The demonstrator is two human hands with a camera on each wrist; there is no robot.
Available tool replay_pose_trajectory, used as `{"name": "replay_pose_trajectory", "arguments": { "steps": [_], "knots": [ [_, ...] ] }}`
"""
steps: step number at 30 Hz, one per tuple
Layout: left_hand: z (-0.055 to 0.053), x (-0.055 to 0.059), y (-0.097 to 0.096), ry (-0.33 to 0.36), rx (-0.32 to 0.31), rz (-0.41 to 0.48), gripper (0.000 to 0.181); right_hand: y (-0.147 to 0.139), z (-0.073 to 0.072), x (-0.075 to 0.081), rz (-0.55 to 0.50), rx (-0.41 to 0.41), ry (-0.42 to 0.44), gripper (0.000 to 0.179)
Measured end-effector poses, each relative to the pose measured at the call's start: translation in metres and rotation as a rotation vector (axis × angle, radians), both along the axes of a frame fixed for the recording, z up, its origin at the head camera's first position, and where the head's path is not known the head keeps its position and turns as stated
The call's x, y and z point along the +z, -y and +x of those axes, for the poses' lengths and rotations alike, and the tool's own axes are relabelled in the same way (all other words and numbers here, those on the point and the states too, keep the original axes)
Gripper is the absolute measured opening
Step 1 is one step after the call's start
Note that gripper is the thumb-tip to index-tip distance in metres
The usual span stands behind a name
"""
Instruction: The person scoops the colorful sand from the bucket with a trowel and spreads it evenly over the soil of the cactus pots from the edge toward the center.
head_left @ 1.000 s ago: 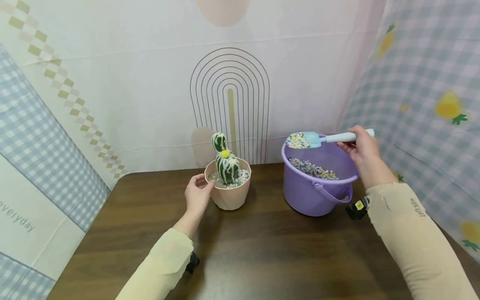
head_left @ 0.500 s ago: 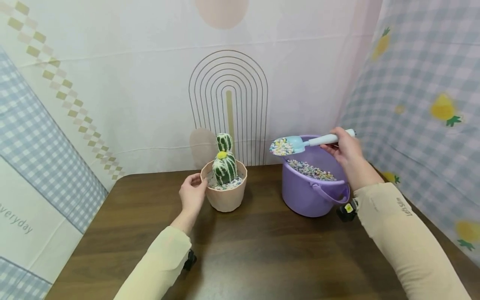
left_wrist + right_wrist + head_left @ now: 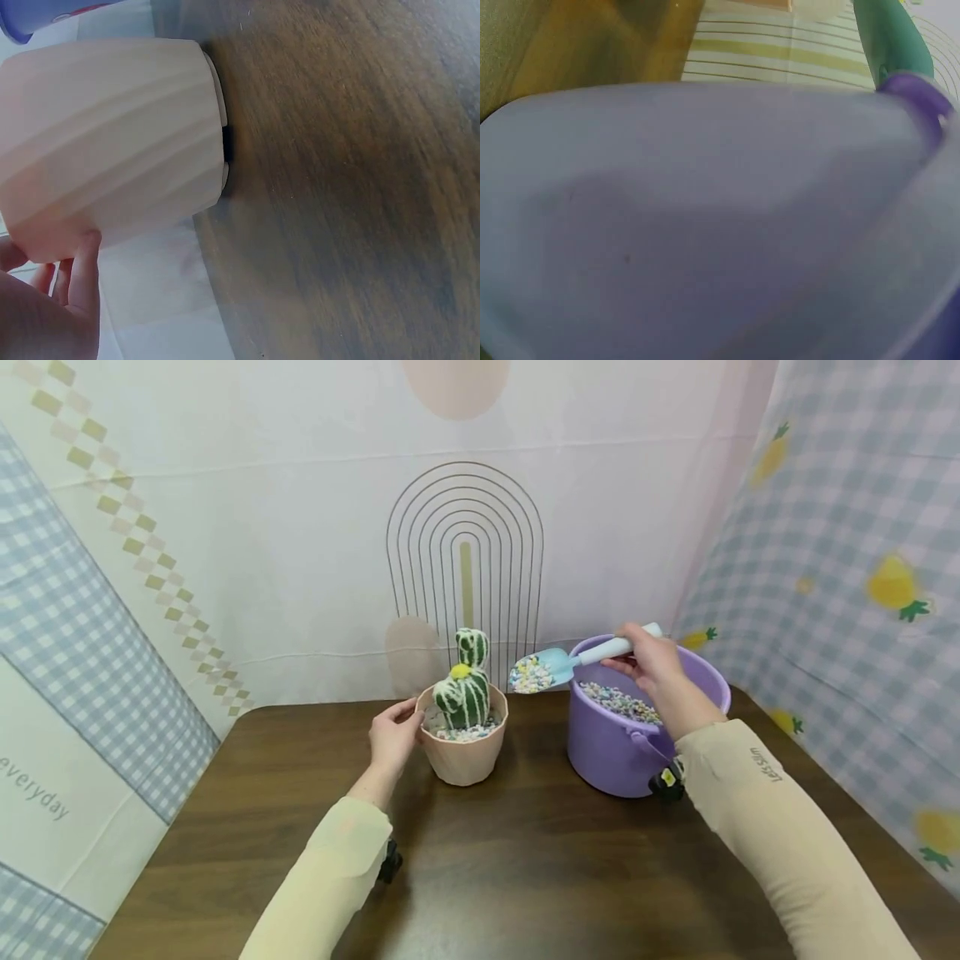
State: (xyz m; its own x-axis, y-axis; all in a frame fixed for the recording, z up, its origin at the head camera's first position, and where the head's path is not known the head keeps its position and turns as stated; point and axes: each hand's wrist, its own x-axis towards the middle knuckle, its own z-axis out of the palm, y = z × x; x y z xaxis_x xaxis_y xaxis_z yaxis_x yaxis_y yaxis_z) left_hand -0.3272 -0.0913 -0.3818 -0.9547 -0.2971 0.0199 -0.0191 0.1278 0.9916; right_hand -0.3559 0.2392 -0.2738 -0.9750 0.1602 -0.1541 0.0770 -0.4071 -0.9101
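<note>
In the head view my left hand (image 3: 393, 739) grips the left rim of a pale pink flower pot (image 3: 463, 764), thumb and fingers on either side of it. A green-and-white cactus (image 3: 467, 697) with a yellow flower stands in the pot, with small pebbles around its base. My right hand (image 3: 654, 664) holds the white handle of a light blue trowel (image 3: 557, 668). Colourful pebbles (image 3: 531, 677) fill its blade, which is past the bucket's left rim, between bucket and pot. In the left wrist view, fingertips (image 3: 90, 244) press the pot's ribbed wall.
A purple bucket (image 3: 607, 752), part filled with the same pebbles (image 3: 618, 703), stands under my right hand; its wall (image 3: 705, 195) takes up most of the right wrist view. Both stand on a dark wooden table (image 3: 510, 860). A printed cloth (image 3: 322, 568) hangs behind.
The right hand has carried the loaded trowel leftward from over the bucket toward the pot. The cactus, which leaned left, now stands more upright. The left hand keeps its grip on the pot.
</note>
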Motion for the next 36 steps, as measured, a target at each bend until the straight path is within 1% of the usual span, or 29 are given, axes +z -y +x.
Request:
{"name": "replay_pose_trajectory", "arguments": {
  "steps": [6, 13, 20, 28, 36],
  "knots": [
    [-0.001, -0.002, -0.002, -0.008, 0.021, -0.014, 0.033, 0.014, -0.007, -0.003, 0.072, 0.027, -0.008, 0.002],
    [-0.005, -0.004, -0.007, -0.013, 0.04, -0.027, 0.032, 0.028, -0.013, -0.005, 0.198, 0.014, 0.028, 0.01],
    [-0.005, -0.005, -0.006, -0.025, 0.059, -0.033, 0.032, 0.04, -0.016, -0.005, 0.303, 0.011, 0.023, 0.01],
    [-0.004, -0.004, -0.006, -0.018, 0.051, -0.021, 0.032, 0.044, -0.019, -0.004, 0.369, -0.015, 0.026, 0.011],
    [-0.004, -0.003, -0.004, -0.003, 0.045, -0.009, 0.034, 0.051, -0.021, -0.002, 0.435, -0.03, 0.004, 0.009]
  ]
}}
